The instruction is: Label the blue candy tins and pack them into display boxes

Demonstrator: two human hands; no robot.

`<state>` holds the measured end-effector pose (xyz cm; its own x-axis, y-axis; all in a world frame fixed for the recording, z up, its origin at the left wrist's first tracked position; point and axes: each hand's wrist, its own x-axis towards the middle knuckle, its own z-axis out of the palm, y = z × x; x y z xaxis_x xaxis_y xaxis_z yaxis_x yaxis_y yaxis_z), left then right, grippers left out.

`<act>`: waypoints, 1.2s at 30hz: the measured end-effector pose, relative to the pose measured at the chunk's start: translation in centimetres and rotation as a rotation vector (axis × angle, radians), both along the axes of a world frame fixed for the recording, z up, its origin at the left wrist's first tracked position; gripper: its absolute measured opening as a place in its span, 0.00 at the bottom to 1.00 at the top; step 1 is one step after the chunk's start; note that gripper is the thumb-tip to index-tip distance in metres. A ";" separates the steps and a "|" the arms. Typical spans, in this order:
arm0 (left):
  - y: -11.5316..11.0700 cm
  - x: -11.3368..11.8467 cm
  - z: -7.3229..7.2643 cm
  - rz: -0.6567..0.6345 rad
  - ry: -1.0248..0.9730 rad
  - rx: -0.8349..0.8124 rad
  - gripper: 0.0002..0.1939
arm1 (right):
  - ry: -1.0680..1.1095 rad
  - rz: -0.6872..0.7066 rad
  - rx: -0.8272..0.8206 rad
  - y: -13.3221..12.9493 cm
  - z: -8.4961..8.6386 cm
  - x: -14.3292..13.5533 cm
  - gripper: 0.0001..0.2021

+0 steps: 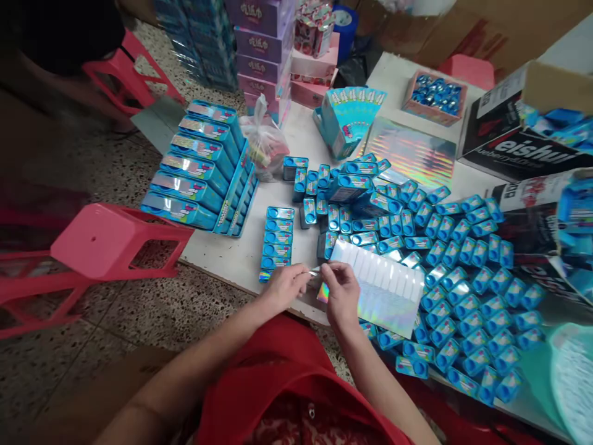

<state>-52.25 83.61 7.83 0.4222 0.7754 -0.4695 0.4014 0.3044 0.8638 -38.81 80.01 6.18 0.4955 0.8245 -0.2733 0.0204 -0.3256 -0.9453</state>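
Between my two hands is a small pale strip, perhaps a sticker. My left hand pinches its left end, and my right hand has the other end between thumb and fingers. Beside my right hand lies a shiny silver sticker sheet with a row of narrow white strips, resting on small blue boxes. Just beyond my left hand, a neat row of small blue boxes stands on the white table. Many more loose blue boxes cover the table to the right.
Stacked blue display trays stand at the left table edge, near a knotted plastic bag. Behind are a fanned blue carton and another holographic sheet. Black cartons and a green basin line the right. Red stools stand left.
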 end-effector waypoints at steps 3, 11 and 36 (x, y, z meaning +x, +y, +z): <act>0.3 -4.6 0.0 -0.043 0.172 0.026 0.12 | 0.028 0.012 -0.060 -0.2 -2.3 -4.0 0.15; 2.8 -10.2 -1.7 -0.144 0.261 0.039 0.09 | -0.171 -0.017 -0.052 0.5 -5.1 -9.0 0.18; -1.6 -9.1 -4.8 0.176 0.538 0.365 0.27 | -0.205 0.085 -0.026 1.0 -4.4 -6.0 0.11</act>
